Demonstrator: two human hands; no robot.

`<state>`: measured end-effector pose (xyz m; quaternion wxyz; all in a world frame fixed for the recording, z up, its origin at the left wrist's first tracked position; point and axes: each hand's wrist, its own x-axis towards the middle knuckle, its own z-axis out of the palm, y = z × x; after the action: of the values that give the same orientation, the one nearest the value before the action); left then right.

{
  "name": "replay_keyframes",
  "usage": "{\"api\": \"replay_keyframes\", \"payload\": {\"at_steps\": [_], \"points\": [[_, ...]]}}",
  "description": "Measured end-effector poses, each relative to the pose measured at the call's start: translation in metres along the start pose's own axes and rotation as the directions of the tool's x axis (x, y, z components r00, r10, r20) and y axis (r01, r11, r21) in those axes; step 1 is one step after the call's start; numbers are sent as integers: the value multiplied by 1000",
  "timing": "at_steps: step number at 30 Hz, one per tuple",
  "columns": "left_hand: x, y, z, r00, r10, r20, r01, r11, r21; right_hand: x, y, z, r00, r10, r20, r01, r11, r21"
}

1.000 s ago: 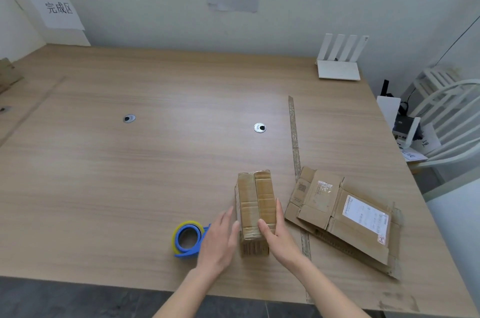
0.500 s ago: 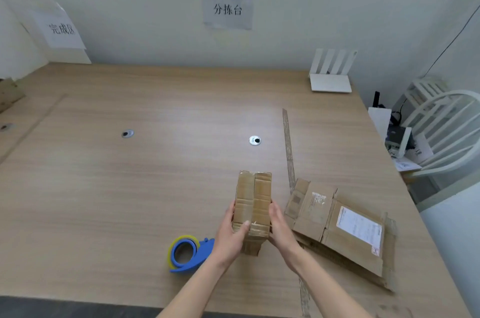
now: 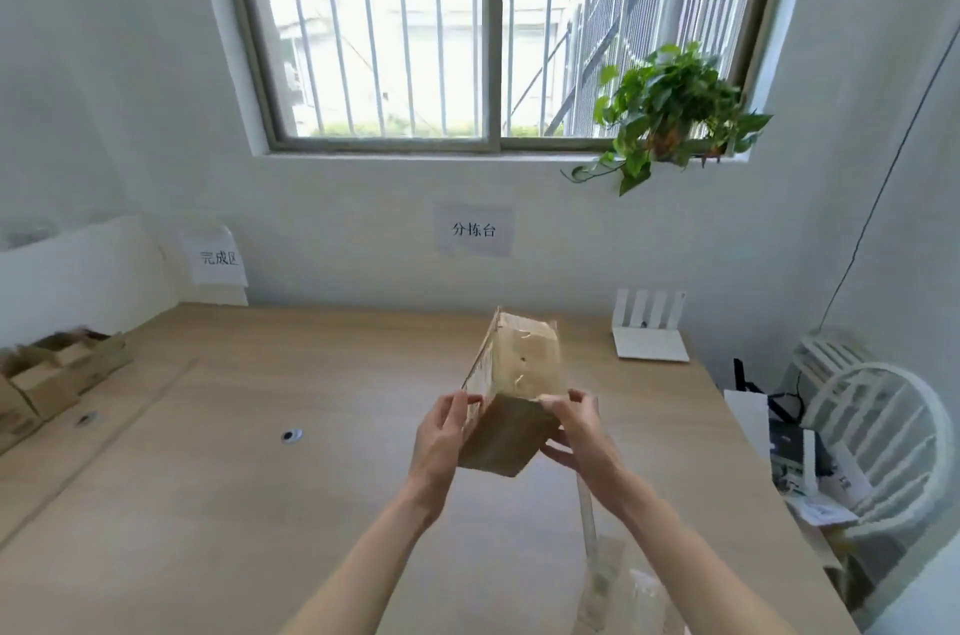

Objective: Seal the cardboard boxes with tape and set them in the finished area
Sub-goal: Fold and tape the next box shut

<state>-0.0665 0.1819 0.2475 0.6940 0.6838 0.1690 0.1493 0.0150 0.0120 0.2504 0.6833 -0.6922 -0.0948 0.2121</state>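
So the cardboard box (image 3: 511,398) is up off the table (image 3: 311,504), held between both hands with its long axis tilting up and away from me. Left hand (image 3: 439,437) grips its left face and right hand (image 3: 576,432) its right edge, equally close. The finished-area sign (image 3: 218,258) and a few boxes (image 3: 57,374) are far left, so I'd guess it goes there.

Hidden, cropped and blurred parts of the scene

The cardboard box (image 3: 511,393) is motion-blurred, so its flaps and any tape cannot be made out; its lower side edges are covered by the left hand (image 3: 441,432) and right hand (image 3: 574,426). Both forearms run off the bottom edge. At far left, the cardboard boxes (image 3: 47,374) are cut by the frame edge and smeared. The flattened cardboard (image 3: 618,587) at the bottom is a blur, partly behind the right forearm.
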Motion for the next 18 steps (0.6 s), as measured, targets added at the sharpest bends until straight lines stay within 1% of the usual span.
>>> {"api": "replay_keyframes", "payload": {"at_steps": [2, 4, 6, 8, 10, 12, 14, 16, 18], "points": [[-1, 18, -5, 998, 61, -14, -61, 998, -4, -4, -16, -4, 995, -55, 89, 58, 998, -26], [-3, 33, -13, 994, 102, 23, -101, 994, -40, -6, -31, -7, 983, -99, 152, 102, 995, -12], [-6, 44, -25, 993, 113, 46, -111, 992, -53, -10, -44, -7, 969, -147, 197, 152, 988, -8], [-8, 50, -37, 991, 108, 75, -105, 993, -45, -17, -57, -3, 948, -187, 256, 205, 978, -45], [-10, 53, -53, 990, 134, 46, -133, 991, -21, -20, -67, 7, 927, -236, 293, 278, 954, -113], [-12, 57, -70, 982, 186, -17, -185, 983, 16, -21, -77, 19, 909, -302, 289, 365, 910, -197], [-18, 67, -89, 967, 247, -59, -243, 968, 62, -21, -88, 36, 879, -339, 336, 433, 862, -263], [-19, 75, -113, 947, 307, -94, -294, 947, 133, -19, -99, 56, 861, -330, 386, 457, 836, -305], [-20, 83, -140, 926, 349, -145, -313, 923, 224, -19, -113, 84, 870, -322, 373, 448, 833, -326]]}}
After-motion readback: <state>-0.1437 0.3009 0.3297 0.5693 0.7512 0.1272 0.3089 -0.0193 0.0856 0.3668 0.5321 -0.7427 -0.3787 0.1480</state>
